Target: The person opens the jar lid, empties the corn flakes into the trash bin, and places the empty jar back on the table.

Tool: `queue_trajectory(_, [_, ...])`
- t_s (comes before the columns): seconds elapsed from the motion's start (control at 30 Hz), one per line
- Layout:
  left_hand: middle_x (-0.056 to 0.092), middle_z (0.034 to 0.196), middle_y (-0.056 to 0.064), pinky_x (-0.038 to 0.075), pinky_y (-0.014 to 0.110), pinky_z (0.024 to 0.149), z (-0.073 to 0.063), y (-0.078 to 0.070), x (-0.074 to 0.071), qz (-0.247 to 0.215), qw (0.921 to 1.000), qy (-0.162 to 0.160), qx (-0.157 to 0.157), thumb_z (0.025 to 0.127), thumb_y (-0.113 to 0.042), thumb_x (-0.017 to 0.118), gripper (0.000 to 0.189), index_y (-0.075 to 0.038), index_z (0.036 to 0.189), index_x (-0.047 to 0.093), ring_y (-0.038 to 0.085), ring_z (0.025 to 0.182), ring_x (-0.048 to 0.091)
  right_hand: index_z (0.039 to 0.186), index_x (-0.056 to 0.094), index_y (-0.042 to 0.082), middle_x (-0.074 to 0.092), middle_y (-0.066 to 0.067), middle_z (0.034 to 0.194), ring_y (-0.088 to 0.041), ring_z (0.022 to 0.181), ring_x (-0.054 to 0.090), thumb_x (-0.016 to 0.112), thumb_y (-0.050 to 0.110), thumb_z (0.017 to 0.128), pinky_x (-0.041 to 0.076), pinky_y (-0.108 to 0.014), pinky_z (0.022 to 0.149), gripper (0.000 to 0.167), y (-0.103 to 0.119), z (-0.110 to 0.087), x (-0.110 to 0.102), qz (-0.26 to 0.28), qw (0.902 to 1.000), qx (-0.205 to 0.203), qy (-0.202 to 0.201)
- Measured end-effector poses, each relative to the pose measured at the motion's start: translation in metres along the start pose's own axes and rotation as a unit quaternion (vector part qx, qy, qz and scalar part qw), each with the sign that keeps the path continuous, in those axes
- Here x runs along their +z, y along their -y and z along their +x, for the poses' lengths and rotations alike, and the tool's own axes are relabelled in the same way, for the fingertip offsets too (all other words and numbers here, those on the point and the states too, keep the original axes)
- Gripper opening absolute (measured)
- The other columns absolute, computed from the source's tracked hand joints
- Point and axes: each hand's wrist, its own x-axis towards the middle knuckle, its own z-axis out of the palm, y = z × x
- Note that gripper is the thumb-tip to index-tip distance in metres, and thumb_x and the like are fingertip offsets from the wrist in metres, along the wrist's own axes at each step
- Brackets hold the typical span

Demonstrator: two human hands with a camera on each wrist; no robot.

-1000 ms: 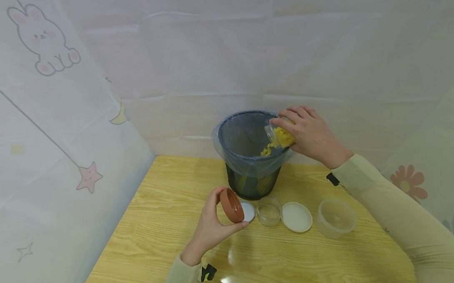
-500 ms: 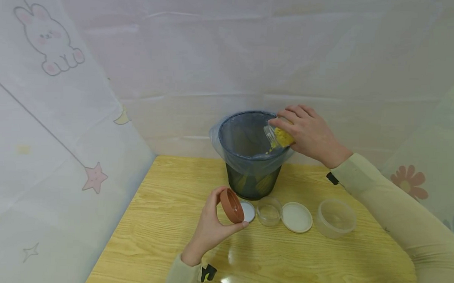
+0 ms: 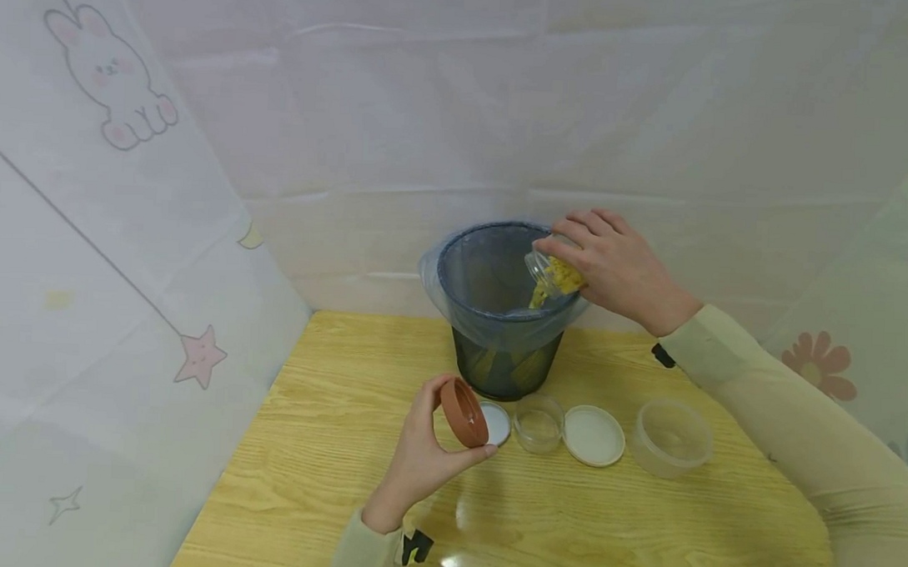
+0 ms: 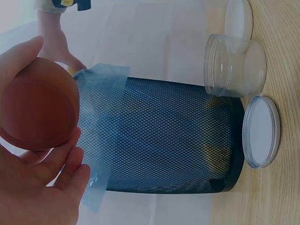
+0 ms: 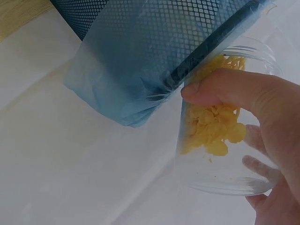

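Note:
My right hand [image 3: 612, 272] grips a clear plastic jar [image 5: 225, 180] and holds it tilted at the rim of a dark mesh waste bin [image 3: 505, 364]. Yellow flakes [image 5: 213, 126] fill part of the jar, and some spill from its mouth into the bin in the head view. A thin blue bag [image 5: 112, 89] lines the bin and folds over its edge. In front of the bin, my left hand [image 3: 416, 474] holds a reddish-brown round lid [image 3: 464, 411] between thumb and fingers, tipped on edge above the table.
Along the wooden table [image 3: 330, 396] stand a white metal-rimmed lid [image 4: 260, 131], a clear jar [image 4: 246, 70], a cream lid [image 3: 594, 436] and a translucent tub [image 3: 672, 441]. A pale patterned sheet [image 3: 399, 131] hangs right behind the bin.
Flakes keep dropping from the tilted jar, and those left in it have shifted toward its mouth. My right hand has edged slightly left; my left hand with the lid stays in place.

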Motion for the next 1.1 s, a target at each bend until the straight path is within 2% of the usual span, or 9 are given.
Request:
queue_trajectory(0.2, [0.058, 0.127, 0.015, 0.046, 0.048, 0.101, 0.0, -0.001, 0.001, 0.002, 1.0, -0.003, 0.004, 0.071, -0.009, 0.094, 0.083, -0.005, 0.14, 0.047, 0.031, 0.121, 0.056, 0.137, 0.062, 0.011, 0.057, -0.02, 0.134, -0.041, 0.129, 0.046, 0.094, 0.002, 0.065, 0.033, -0.056, 0.11, 0.079, 0.001, 0.003, -0.004, -0.014, 0.9998, -0.007, 0.015])
queue_trajectory(0.47, [0.057, 0.128, 0.015, 0.046, 0.048, 0.102, 0.0, -0.001, 0.0, -0.002, 1.0, 0.001, -0.002, 0.072, -0.009, 0.094, 0.084, -0.004, 0.141, 0.047, 0.03, 0.122, 0.055, 0.14, 0.061, 0.012, 0.056, -0.019, 0.137, -0.04, 0.132, 0.045, 0.087, -0.003, 0.074, 0.029, -0.055, 0.114, 0.073, 0.004, 0.007, -0.007, -0.024, 0.9989, -0.012, 0.038])
queue_trajectory(0.7, [0.057, 0.129, 0.015, 0.045, 0.048, 0.103, 0.001, 0.001, 0.001, 0.002, 1.0, 0.002, 0.001, 0.072, -0.01, 0.094, 0.085, -0.004, 0.142, 0.046, 0.03, 0.123, 0.054, 0.141, 0.061, 0.013, 0.057, -0.018, 0.136, -0.04, 0.132, 0.045, 0.08, -0.007, 0.082, 0.029, -0.055, 0.114, 0.065, 0.005, 0.011, -0.006, -0.037, 0.9982, -0.022, 0.041])
queue_trajectory(0.9, [0.057, 0.13, 0.015, 0.045, 0.047, 0.103, 0.001, 0.001, 0.001, 0.005, 1.0, 0.002, 0.0, 0.072, -0.011, 0.094, 0.085, -0.004, 0.142, 0.046, 0.029, 0.123, 0.053, 0.143, 0.06, 0.014, 0.055, -0.018, 0.137, -0.04, 0.133, 0.043, 0.077, -0.008, 0.085, 0.028, -0.055, 0.115, 0.064, 0.007, 0.013, -0.005, -0.05, 0.9971, -0.028, 0.05])
queue_trajectory(1.1, [0.057, 0.128, 0.016, 0.045, 0.047, 0.103, 0.001, 0.001, 0.001, 0.004, 1.0, 0.0, 0.006, 0.071, -0.01, 0.094, 0.084, -0.004, 0.141, 0.047, 0.031, 0.122, 0.054, 0.141, 0.058, 0.01, 0.056, -0.018, 0.134, -0.04, 0.129, 0.046, 0.077, -0.005, 0.086, 0.032, -0.056, 0.111, 0.06, 0.007, 0.013, -0.004, -0.045, 0.998, -0.028, 0.034])
